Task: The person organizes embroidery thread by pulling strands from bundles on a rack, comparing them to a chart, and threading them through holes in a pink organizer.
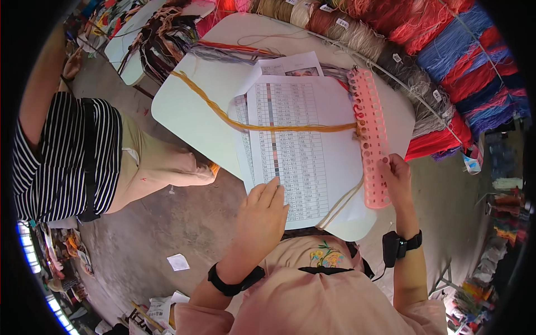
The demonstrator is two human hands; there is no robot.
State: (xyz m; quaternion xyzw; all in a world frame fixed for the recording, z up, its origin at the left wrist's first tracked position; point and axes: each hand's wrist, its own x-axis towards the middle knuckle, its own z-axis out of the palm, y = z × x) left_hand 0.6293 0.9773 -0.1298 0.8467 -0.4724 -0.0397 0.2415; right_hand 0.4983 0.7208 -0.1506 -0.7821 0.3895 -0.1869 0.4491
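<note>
A printed chart sheet [335, 167] with rows and a column of small colour swatches lies on a white table [192, 114]. My left hand [261, 215] rests flat on its lower left part, fingers stretched out near the swatches. At the sheet's right side is a pink perforated strip [368, 187] with rows of round holes. My right hand [397, 177] pinches its right edge near the lower end. A bundle of golden-yellow thread [301, 129] runs from the strip leftward across the sheet. Cream threads [340, 207] hang near the strip's lower part.
Skeins of red [469, 75], blue, grey and brown thread hang along a rail at upper right. More grey thread [223, 54] lies at the table's far edge. Someone in a striped shirt [67, 156] is at the left. A paper piece [178, 262] lies on the floor.
</note>
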